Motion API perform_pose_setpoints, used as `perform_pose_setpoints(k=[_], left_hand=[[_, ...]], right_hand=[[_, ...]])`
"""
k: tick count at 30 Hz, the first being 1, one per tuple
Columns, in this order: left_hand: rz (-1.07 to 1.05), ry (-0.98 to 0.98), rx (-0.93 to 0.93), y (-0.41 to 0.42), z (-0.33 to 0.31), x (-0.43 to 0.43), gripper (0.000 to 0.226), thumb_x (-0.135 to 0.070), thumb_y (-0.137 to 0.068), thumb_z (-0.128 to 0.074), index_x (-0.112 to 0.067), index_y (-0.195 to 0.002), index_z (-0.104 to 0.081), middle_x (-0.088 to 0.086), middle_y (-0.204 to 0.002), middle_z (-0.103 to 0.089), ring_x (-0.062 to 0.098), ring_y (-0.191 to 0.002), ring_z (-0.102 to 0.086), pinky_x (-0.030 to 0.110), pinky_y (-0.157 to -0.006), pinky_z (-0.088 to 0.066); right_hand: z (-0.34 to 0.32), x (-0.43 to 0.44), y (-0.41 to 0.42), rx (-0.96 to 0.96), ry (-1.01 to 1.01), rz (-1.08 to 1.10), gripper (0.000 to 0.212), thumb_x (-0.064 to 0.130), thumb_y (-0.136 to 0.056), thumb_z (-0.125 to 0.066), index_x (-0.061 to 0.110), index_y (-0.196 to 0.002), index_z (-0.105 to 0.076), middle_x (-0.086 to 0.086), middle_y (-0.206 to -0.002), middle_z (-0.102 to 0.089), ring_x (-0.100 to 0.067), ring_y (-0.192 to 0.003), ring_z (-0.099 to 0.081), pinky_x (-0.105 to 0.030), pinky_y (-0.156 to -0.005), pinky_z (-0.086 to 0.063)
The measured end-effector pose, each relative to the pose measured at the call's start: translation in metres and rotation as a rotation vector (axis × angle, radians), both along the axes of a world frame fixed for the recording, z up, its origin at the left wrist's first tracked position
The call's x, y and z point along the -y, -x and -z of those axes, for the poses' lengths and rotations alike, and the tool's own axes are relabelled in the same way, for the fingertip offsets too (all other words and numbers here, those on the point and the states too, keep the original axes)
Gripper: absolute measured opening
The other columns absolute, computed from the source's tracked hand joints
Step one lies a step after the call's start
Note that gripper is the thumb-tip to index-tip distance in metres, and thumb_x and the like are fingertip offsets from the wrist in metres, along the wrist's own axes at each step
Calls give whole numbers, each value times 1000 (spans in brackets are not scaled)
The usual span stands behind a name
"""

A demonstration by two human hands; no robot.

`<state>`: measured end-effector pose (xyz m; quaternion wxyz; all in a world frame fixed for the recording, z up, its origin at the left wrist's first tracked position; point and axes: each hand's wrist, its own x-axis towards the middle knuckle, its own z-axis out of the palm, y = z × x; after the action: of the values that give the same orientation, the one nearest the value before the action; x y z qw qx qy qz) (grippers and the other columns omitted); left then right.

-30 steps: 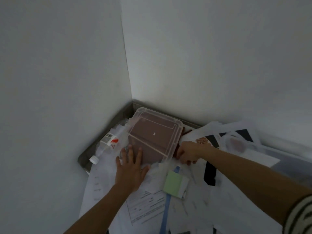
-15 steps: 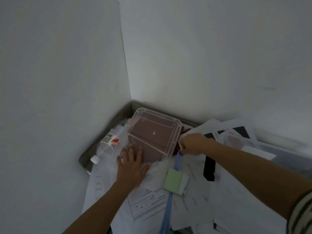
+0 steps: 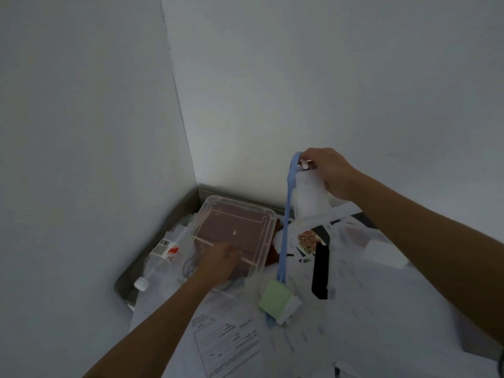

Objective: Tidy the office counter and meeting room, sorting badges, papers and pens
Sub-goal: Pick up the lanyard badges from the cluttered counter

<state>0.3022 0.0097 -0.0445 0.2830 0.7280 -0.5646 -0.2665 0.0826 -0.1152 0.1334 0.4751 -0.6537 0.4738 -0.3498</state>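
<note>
head view, one entry per item.

- writing: the plastic bottle (image 3: pixel 161 255) lying on its side by the left wall carries a white label with a red mark, and we cannot read it. the printed form (image 3: pixel 226 342) at the near edge has lines of text too blurred to make out.
- right hand (image 3: pixel 327 173): raised well above the bench (image 3: pixel 122 282), fingers (image 3: pixel 306 156) pinched on the top end of the blue lanyard (image 3: pixel 285 236) at its small white clip. a pale translucent badge sleeve (image 3: pixel 308 197) hangs just beneath the hand.
- blue lanyard: runs straight down from the pinch to a green card (image 3: pixel 274 297), which rests on the loose papers (image 3: pixel 381 309).
- left hand (image 3: pixel 218 260): at the near side of the clear plastic box (image 3: pixel 245 211), touching it. it is blurred, so we cannot tell whether its fingers are spread or curled.
- other: a food photo print (image 3: pixel 308 240) and a black strip (image 3: pixel 320 271) lie among the papers to the right of the box.
- change: half a second ago the right hand was low beside the box. it has since risen and drawn the lanyard taut. the left hand lay flat with its fingers spread.
</note>
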Motion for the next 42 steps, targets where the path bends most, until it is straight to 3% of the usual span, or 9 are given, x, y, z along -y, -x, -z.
perform_pose_setpoints(k=[5, 10, 15, 23, 26, 30, 35, 39, 42], left_hand=[[49, -267, -742, 46, -30, 11, 26, -30, -100, -44, -18, -107, -66, 9, -115, -67, 24, -106, -61, 44, -97, -46], [266, -432, -812, 79, -34, 16, 42, -43, -99, -38, -17, -124, -61, 7, -102, -70, 20, -107, -62, 39, -98, -37], [348, -363, -384, 101, -36, 33, 64, -32, -84, -71, -27, -140, -40, 6, -125, -57, 18, -110, -56, 29, -90, -42], [366, -240, -381, 145, -23, 43, 39, -8, -92, -59, -14, -129, -48, 6, -119, -55, 17, -101, -54, 14, -80, -48], [171, -46, -325, 153, -24, 57, 14, -20, -94, -57, -16, -107, -53, 4, -105, -60, 15, -83, -56, 10, -59, -45], [357, 150, 60, 157, -17, 84, 53, -45, -86, -51, -23, -134, -47, 8, -134, -51, 32, -125, -48, 40, -96, -46], [636, 365, 714, 208, -29, 69, 71, -32, -91, -52, -29, -151, -15, -1, -160, -12, 24, -148, -1, 43, -120, -3], [821, 181, 970, 225, -11, 71, 49, -30, -91, -51, -23, -138, -39, 11, -134, -55, 28, -133, -40, 48, -117, 4], [850, 152, 1049, 227, -12, 74, 29, -25, -94, -43, -19, -118, -60, 5, -114, -67, 24, -112, -57, 42, -118, -3]], right_hand=[[-28, -12, 15, 49, 1, -2, 23, 35, -96, -57, 14, -93, -66, -3, -79, -65, -11, -58, -62, -20, -53, -52], [-37, -16, 44, 86, -70, 91, 26, 42, -92, -61, 16, -90, -66, -1, -78, -66, -10, -59, -63, -20, -50, -51], [-42, -12, 79, 248, -204, 156, 29, 42, -85, -69, 14, -91, -70, -4, -78, -69, -17, -59, -64, -32, -65, -54], [-56, -23, 142, 376, -237, 53, 36, 19, -86, -45, 9, -112, -68, -4, -85, -64, -15, -61, -56, -25, -58, -50], [-62, -32, 171, 131, -174, -54, 32, 16, -92, -47, 16, -116, -69, -1, -90, -67, -11, -65, -60, -21, -56, -52], [-42, -33, 200, -418, -151, -52, 22, 20, -88, -65, 25, -109, -71, 6, -93, -72, -5, -70, -68, -15, -56, -51], [18, -31, 232, -498, -406, -59, 19, 11, -89, -63, 14, -107, -69, -8, -109, -67, -23, -97, -63, -29, -73, -52], [56, -34, 252, -607, -364, -72, 20, 7, -85, -61, 16, -92, -77, -4, -100, -72, -23, -93, -66, -30, -80, -55], [84, -36, 250, -996, -234, -238, 28, 6, -81, -58, 30, -75, -70, 2, -87, -66, -17, -82, -57, -22, -69, -45]])
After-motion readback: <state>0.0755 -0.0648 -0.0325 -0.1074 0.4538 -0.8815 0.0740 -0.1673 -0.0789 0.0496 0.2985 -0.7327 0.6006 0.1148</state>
